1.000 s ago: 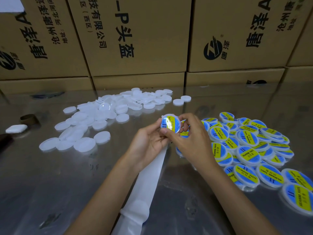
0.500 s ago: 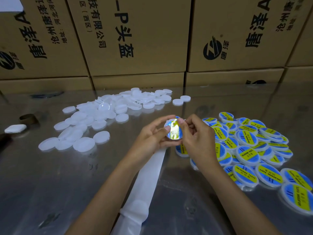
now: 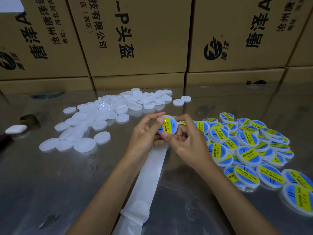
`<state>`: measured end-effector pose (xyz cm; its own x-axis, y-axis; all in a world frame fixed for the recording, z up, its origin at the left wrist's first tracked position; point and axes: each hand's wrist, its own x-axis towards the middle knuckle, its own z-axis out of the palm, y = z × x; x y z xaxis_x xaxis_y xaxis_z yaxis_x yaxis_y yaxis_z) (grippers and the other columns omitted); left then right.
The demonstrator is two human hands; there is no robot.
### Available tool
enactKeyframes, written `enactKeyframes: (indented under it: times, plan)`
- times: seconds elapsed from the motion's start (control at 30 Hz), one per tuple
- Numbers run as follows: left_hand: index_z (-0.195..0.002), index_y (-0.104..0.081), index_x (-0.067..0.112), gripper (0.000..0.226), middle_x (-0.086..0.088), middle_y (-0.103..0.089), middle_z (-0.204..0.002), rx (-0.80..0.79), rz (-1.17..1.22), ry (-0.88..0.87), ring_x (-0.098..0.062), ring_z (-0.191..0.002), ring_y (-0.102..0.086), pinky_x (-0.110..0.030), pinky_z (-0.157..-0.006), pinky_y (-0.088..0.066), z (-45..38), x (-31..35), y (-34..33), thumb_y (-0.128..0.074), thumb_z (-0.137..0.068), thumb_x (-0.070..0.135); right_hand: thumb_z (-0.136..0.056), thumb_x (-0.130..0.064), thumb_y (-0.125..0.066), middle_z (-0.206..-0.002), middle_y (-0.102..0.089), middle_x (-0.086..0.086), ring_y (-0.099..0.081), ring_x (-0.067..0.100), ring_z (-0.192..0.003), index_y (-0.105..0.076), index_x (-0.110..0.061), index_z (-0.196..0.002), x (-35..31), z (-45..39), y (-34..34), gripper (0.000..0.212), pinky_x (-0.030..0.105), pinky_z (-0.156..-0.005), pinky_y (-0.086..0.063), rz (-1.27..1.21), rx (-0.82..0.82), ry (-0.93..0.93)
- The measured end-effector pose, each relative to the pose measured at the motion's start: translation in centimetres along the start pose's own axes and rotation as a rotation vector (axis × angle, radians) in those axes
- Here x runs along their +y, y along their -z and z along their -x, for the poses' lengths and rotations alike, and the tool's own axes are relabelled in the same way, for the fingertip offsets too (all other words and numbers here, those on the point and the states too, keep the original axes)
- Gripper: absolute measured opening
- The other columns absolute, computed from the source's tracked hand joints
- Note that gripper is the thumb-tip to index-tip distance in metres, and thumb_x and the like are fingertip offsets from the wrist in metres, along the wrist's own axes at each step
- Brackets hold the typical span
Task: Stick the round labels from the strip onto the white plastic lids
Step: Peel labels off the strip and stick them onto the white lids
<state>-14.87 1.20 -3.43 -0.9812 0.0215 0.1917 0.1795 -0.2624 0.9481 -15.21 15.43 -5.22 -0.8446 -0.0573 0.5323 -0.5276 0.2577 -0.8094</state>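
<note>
Both my hands hold one white lid (image 3: 169, 126) with a blue and yellow round label on it, above the table's middle. My left hand (image 3: 145, 133) grips its left edge, thumb lying on the label. My right hand (image 3: 188, 141) pinches the lid's lower and right rim with curled fingers. The white backing strip (image 3: 145, 182) runs from under my hands toward me. A heap of bare white lids (image 3: 105, 116) lies at the left. Labelled lids (image 3: 245, 145) pile up at the right.
The table (image 3: 50, 184) is shiny metal. Stacked cardboard boxes (image 3: 135, 39) wall off the far side. A small brown ring (image 3: 28, 119) and a white pad (image 3: 16, 128) lie at the far left edge.
The labelled lid has stayed between both hands and turned so its label faces me more squarely. My left thumb has slid across the label.
</note>
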Motion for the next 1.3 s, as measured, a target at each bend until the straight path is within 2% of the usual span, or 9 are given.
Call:
enactKeyframes:
  times: [0.1,0.23,0.4,0.53,0.7,0.9,1.07,1.2,1.3]
  plan:
    - [-0.118,-0.067,0.019,0.023,-0.012,-0.074,-0.109,-0.039,0.015,0.02,-0.025,-0.09,-0.075,-0.031,-0.068,-0.061,0.1,0.0,0.0,-0.063,-0.096,0.024,-0.092,-0.019,-0.067,-0.049,-0.042,0.0,-0.039,0.01,-0.049,-0.055,-0.022,-0.097,0.1,0.0,0.3,0.014,0.027,-0.052,-0.034,-0.032,0.014,0.007]
    - [-0.123,-0.063,0.022,0.029,-0.013,-0.075,-0.099,-0.118,-0.05,0.028,-0.028,-0.079,-0.074,-0.034,-0.064,-0.062,0.1,0.0,0.3,-0.064,-0.094,0.025,-0.1,-0.015,-0.056,-0.062,-0.067,0.001,-0.07,0.012,-0.063,-0.057,-0.016,-0.102,0.1,-0.1,0.3,0.002,0.032,-0.056,-0.047,-0.103,0.042,-0.029]
    - [-0.13,-0.063,0.024,0.046,-0.014,-0.076,-0.101,-0.246,-0.174,-0.016,-0.028,-0.077,-0.074,-0.032,-0.062,-0.061,0.0,0.0,0.7,-0.07,-0.09,0.002,-0.1,-0.011,-0.051,-0.067,-0.065,0.006,-0.063,0.025,-0.06,-0.066,-0.019,-0.099,0.5,-0.1,0.6,0.017,0.041,-0.056,-0.048,-0.017,0.115,-0.03]
    - [-0.107,-0.073,0.026,0.022,-0.015,-0.077,-0.087,-0.078,-0.2,-0.043,-0.033,-0.066,-0.074,-0.034,-0.057,-0.061,0.1,-0.2,0.6,-0.074,-0.089,0.014,-0.1,-0.016,-0.053,-0.068,-0.061,-0.008,-0.054,0.009,-0.062,-0.069,-0.021,-0.102,0.5,-0.1,0.4,0.017,0.027,-0.059,-0.041,-0.013,0.033,0.004]
    - [-0.098,-0.074,0.013,0.018,-0.012,-0.076,-0.081,0.095,-0.213,-0.065,-0.029,-0.053,-0.069,-0.027,-0.044,-0.054,0.0,-0.4,0.9,-0.067,-0.095,0.029,-0.086,-0.024,-0.075,-0.057,-0.041,-0.007,-0.039,0.009,-0.055,-0.062,-0.037,-0.102,0.4,0.3,-0.6,0.024,0.035,-0.056,-0.038,0.013,-0.082,-0.008]
    - [-0.134,-0.06,0.019,0.032,-0.006,-0.076,-0.106,-0.198,-0.189,-0.003,-0.028,-0.081,-0.075,-0.03,-0.057,-0.059,0.0,-0.6,0.9,-0.053,-0.103,0.013,-0.096,-0.01,-0.061,-0.046,-0.046,-0.012,-0.047,0.006,-0.045,-0.069,-0.018,-0.102,0.8,-0.2,0.2,0.013,0.025,-0.052,-0.05,-0.099,0.094,-0.099]
    - [-0.143,-0.049,0.022,0.05,-0.018,-0.072,-0.112,-0.278,-0.136,0.032,-0.031,-0.088,-0.074,-0.032,-0.063,-0.06,-0.2,-1.0,0.8,-0.055,-0.099,-0.001,-0.097,-0.005,-0.056,-0.086,-0.075,0.007,-0.072,0.012,-0.072,-0.073,-0.011,-0.108,0.7,-0.4,0.5,0.021,0.025,-0.06,-0.059,-0.191,0.149,-0.222]
    - [-0.131,-0.061,0.023,0.041,-0.017,-0.075,-0.107,-0.208,-0.128,0.018,-0.037,-0.089,-0.075,-0.033,-0.065,-0.061,-0.3,-0.9,1.1,-0.063,-0.096,0.003,-0.095,-0.008,-0.061,-0.063,-0.055,-0.007,-0.051,0.003,-0.054,-0.072,-0.014,-0.116,0.6,-0.4,0.4,0.024,0.013,-0.056,-0.045,-0.146,0.104,-0.152]
    - [-0.124,-0.067,0.027,0.033,-0.017,-0.077,-0.098,-0.122,-0.13,0.001,-0.037,-0.081,-0.076,-0.034,-0.065,-0.061,-0.2,-0.9,1.0,-0.065,-0.096,0.009,-0.092,-0.01,-0.067,-0.06,-0.038,-0.002,-0.036,0.009,-0.057,-0.068,-0.016,-0.121,0.5,-0.5,0.3,0.03,0.021,-0.059,-0.036,-0.093,0.03,-0.126]
